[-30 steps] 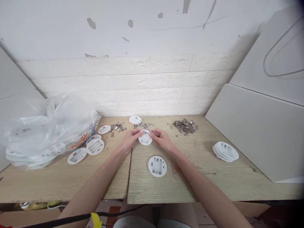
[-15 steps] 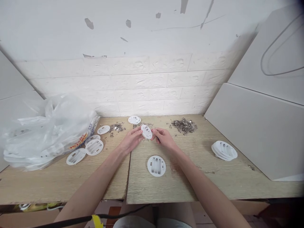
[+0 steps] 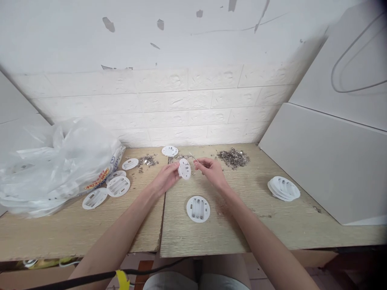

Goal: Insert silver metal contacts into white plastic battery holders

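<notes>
My left hand (image 3: 168,177) grips the rim of a white round battery cover (image 3: 184,169), tilted up off the table, with small metal contacts in its slots. Close on its right, my right hand (image 3: 211,171) pinches a thin metal tool (image 3: 193,156) whose tip points up and left, apart from the cover; its exact kind is too small to tell. Nearer me lies another battery cover (image 3: 198,209), flat, with three battery bays. Behind my left hand, against the wall, rests one more round cover (image 3: 169,151).
Piles of small metal contacts (image 3: 233,158) lie along the back, with another heap (image 3: 148,160) at left. A stack of covers (image 3: 284,188) stands at right. Several loose covers (image 3: 118,186) lie beside a clear plastic bag (image 3: 60,169). White panels (image 3: 326,161) flank the table.
The metal tool has come away from the cover and now points up. My right hand has turned slightly, and the cover in my left hand is tilted more upright.
</notes>
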Available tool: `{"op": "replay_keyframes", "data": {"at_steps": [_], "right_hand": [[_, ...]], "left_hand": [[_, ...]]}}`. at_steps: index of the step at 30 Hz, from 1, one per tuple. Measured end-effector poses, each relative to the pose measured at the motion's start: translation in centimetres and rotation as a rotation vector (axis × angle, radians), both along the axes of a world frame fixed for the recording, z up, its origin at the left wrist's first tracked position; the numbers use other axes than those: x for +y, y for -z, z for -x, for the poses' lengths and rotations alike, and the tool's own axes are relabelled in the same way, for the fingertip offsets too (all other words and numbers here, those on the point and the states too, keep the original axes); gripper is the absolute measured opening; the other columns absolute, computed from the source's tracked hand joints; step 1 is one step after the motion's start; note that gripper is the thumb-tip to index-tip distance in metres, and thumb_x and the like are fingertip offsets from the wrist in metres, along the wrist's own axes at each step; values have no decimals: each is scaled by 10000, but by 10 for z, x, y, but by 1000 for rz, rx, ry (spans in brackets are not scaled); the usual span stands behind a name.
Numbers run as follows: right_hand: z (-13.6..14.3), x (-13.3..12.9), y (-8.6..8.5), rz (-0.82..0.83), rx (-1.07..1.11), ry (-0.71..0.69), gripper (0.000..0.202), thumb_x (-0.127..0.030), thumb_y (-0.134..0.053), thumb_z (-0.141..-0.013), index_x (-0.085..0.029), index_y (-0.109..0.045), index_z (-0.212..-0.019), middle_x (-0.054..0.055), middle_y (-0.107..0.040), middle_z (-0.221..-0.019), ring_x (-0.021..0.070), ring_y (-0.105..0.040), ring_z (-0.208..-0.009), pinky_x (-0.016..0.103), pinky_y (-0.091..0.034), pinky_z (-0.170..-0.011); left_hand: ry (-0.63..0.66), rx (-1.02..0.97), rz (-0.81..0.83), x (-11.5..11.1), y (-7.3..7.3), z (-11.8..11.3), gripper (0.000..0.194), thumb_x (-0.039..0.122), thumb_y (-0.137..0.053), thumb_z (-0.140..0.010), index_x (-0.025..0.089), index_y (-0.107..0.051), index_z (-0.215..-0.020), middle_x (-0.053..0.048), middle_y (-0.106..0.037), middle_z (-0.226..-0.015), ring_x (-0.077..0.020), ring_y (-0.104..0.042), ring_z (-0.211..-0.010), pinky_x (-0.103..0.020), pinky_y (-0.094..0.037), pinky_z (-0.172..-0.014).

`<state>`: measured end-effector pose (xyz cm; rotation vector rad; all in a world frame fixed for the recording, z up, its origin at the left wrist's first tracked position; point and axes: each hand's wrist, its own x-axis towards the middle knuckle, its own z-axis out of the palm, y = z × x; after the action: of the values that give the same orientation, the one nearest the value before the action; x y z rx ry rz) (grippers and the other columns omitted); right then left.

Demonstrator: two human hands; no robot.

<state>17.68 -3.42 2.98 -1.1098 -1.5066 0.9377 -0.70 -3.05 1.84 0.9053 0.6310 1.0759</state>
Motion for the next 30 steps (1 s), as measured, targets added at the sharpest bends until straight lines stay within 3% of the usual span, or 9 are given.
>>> {"op": "replay_keyframes", "data": {"at_steps": [4, 7, 15, 24, 30], "right_hand": [[1, -1, 0, 191, 169, -131, 393, -468, -684, -669, -148, -688, -898, -17, -541, -608, 61, -341, -481, 223, -240, -443], [2, -1, 1, 268, 235, -188, 425, -452, -724, -627, -152, -675, -924, -46, -473, -558, 49, -292, -470, 212, -184, -425], [2, 0, 3, 289, 238, -201, 423, -453, -743, -604, -161, -650, -896, -45, -502, -609, 42, -306, -471, 202, -201, -414], [10, 5, 17, 60, 122, -169, 339, -447, -682, -691, -167, -589, -860, 15, -601, -801, 77, -462, -566, 206, -333, -472], [0, 3, 6, -115, -109, -123, 271, -402, -538, -829, -178, -641, -943, 28, -649, -783, 128, -541, -655, 251, -400, -592]], "left_hand": [[100, 1, -10, -1, 2, -1, 298, 341, -657, -776, 136, -687, -991, -112, -673, -1038, -190, -603, -947, -275, -468, -802], [101, 1, -17, -1, 3, -1, 306, 351, -661, -768, 135, -686, -983, -110, -675, -1015, -188, -603, -909, -275, -465, -778], [81, 5, -4, -5, 0, -3, 261, 364, -702, -720, 128, -687, -829, -105, -675, -961, -192, -597, -878, -277, -459, -744], [32, 60, -81, -8, -2, -6, 282, 385, -748, -660, 122, -702, -749, -73, -662, -774, -149, -560, -709, -265, -440, -670], [-68, 20, -21, -2, 0, -6, 224, 346, -727, -693, 136, -697, -766, -53, -659, -800, -135, -557, -728, -246, -435, -666]]}}
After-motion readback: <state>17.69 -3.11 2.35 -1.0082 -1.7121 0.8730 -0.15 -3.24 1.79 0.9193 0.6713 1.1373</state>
